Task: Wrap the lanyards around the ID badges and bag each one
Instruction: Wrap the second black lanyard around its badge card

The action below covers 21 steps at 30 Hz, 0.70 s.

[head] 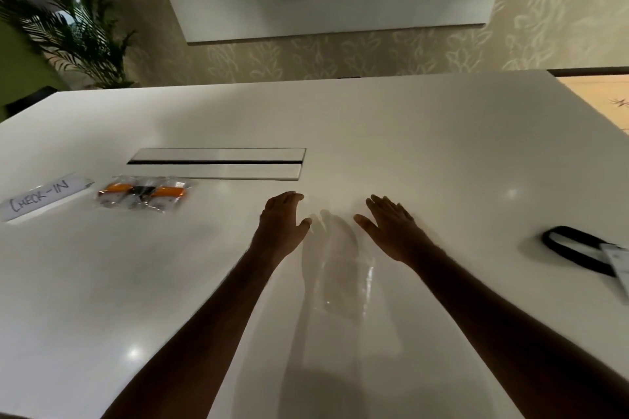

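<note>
an empty clear bag (335,265) lies flat on the white tabletop (425,153), nearest the viewer, its long axis running straight away from the person, its far end reaching up between the two hands. the left hand (280,219) and the right hand (391,230) flank that far end, one on each side, fingers spread and relaxed, gripping nothing; the left thumb is just beside the bag's edge, though whether it touches is hard to tell. both hands sit about equally close to the bag.

the next thing to wrap, a black lanyard (575,250) attached to a white id badge (617,265), lies well off to the right near the tabletop's edge, the badge partly cut off by the frame. the right hand is clearly the nearer one, and nothing lies between it and the lanyard, so reaching across looks unobstructed.

farther back on the left sits a finished bagged badge (143,196) with orange showing through the plastic, and beside it a paper sign (42,199) reading check-in. behind those a cable hatch (218,163) is set into the tabletop, well clear of the work. a potted palm (73,24) stands beyond the far left corner.
</note>
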Motion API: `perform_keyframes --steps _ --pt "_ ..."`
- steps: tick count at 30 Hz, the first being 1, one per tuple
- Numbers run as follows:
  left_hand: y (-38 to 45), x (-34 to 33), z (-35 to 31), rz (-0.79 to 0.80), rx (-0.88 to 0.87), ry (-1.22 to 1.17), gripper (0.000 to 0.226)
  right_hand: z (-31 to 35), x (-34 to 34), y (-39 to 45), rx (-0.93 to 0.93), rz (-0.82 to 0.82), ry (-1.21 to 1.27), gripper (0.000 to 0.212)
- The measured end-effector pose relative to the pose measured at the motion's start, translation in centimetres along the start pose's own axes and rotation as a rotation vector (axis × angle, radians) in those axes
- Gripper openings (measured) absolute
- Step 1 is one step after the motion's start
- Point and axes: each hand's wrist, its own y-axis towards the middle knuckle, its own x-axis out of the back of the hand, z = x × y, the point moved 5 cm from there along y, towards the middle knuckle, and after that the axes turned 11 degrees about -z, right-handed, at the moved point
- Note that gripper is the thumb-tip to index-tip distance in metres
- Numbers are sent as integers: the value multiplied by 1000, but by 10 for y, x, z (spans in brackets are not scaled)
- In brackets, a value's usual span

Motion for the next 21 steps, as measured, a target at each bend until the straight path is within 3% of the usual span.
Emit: perform_keyframes --steps 10,21 --pt "-51 -56 -109 30 -33 -49 58 -93 35 -63 -40 18 -2 75" --pt "-88 -119 -188 171 -146 -81 58 -164 57 -127 -130 -44 -74 76"
